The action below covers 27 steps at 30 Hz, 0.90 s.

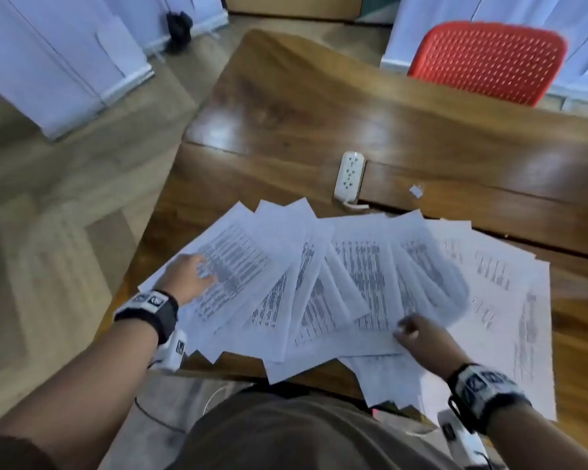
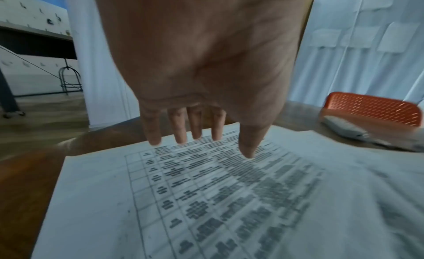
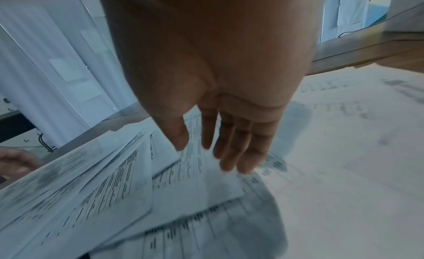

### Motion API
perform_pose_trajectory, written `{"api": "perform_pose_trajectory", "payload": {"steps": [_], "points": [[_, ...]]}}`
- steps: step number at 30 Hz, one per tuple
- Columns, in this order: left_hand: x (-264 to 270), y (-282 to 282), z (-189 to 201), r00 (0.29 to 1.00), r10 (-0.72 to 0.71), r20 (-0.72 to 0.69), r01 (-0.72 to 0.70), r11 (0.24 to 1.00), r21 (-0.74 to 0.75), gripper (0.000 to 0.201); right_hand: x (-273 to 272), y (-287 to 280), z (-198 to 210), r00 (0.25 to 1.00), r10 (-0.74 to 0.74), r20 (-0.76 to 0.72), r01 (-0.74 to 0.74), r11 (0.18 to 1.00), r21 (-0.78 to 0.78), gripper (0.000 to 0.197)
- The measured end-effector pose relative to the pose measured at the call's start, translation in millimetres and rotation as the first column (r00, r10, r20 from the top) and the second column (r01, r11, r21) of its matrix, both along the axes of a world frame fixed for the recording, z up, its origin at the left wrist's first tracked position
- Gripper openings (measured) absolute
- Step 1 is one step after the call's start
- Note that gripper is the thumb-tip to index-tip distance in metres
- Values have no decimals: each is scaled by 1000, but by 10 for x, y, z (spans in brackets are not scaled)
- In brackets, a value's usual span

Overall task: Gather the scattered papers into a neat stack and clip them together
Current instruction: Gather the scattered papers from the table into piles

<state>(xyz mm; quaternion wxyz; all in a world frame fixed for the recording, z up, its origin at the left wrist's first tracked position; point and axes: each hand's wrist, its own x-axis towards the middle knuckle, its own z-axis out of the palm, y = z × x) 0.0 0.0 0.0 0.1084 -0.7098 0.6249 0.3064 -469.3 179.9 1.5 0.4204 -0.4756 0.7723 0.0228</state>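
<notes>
Several printed paper sheets (image 1: 347,276) lie fanned out and overlapping along the near edge of the wooden table (image 1: 286,106). My left hand (image 1: 204,269) rests with straight fingers on the leftmost sheet (image 2: 206,199), a printed table; its fingertips (image 2: 181,139) touch the far part of the page. My right hand (image 1: 404,329) hovers at the near edge of the middle sheets (image 3: 114,190), fingers (image 3: 229,161) loose and straight, holding nothing. A blurred sheet (image 1: 435,283) curls just beyond it. A small pale clip (image 1: 416,191) lies on the table beyond the papers.
A white power strip (image 1: 349,176) sits at the seam between two tables, just past the papers. A red perforated chair (image 1: 489,59) stands at the far side. Some sheets overhang the near table edge. White cabinets line the walls beyond the wooden floor.
</notes>
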Motion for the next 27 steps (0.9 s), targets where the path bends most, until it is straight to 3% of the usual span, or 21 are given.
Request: {"api": "perform_pose_trajectory", "payload": {"steps": [4,7,11,14,18,23,27], "points": [[164,-239,-204,991,21,130,-19,1000,-21,117,185,-493,-115,988,-149,-37,148,989,-25,78],[109,-240,-256,978,44,204,-49,999,20,127,357,-691,-208,983,-165,-82,165,986,-10,91],[-27,-256,-231,957,127,262,-123,992,-29,140,545,-865,-253,983,-152,-106,148,988,-41,93],[-10,-228,-310,961,164,223,-172,985,17,136,645,-974,-280,982,-171,-86,168,985,-38,89],[-95,-117,-325,972,199,127,-200,980,-5,113,778,-1118,-272,982,-175,-64,173,984,-40,75],[-357,50,-280,972,52,229,-58,998,17,95,982,-1288,-305,959,-265,102,274,958,-87,75],[-517,133,-275,990,131,56,-132,991,13,91,1151,-1423,-305,937,-299,181,306,952,-12,80]]}}
